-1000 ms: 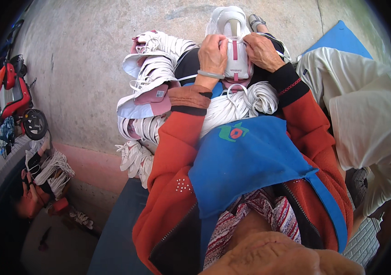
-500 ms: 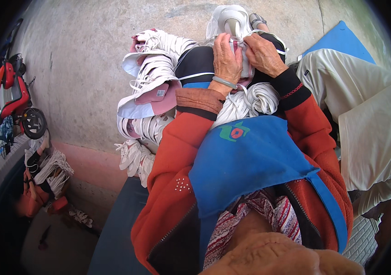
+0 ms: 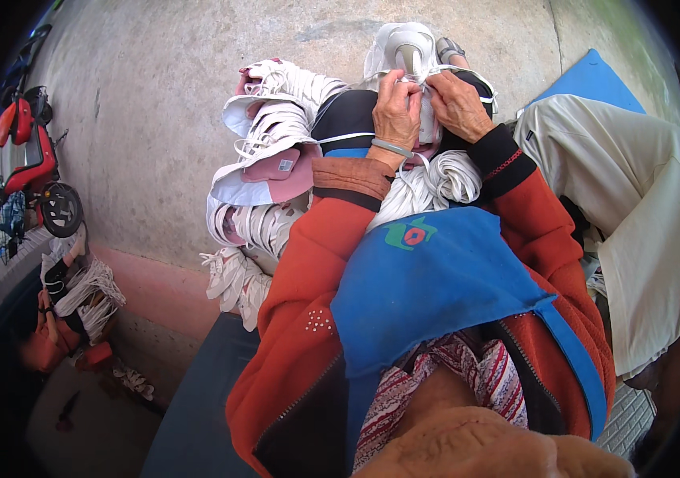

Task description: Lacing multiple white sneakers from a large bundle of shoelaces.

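Note:
A white shoe (image 3: 409,49), its rounded toe pointing away from me, rests over my knees. My left hand (image 3: 395,115) is bent over the near part of its lacing, with thumb and fingers pinched on a white shoelace (image 3: 418,78). Close beside it, my right hand (image 3: 459,105) also has its fingertips closed at the lace, whose loose end trails off to the right. A thick bundle of white laces (image 3: 455,177) lies in my lap, just above the blue apron (image 3: 435,279). The exact crossing between my fingertips is too small to make out.
Several white and pink shoe uppers (image 3: 264,171) with laces are stacked at my left, with more white shoes (image 3: 236,283) below. A person in pale trousers (image 3: 619,183) sits close on my right. A blue panel (image 3: 587,84) and red scooter (image 3: 33,151) stand farther off.
The shoe and both hands sit slightly lower in the view. My left fingers have drawn together in a pinch at the lace. The stacked shoe uppers look unchanged.

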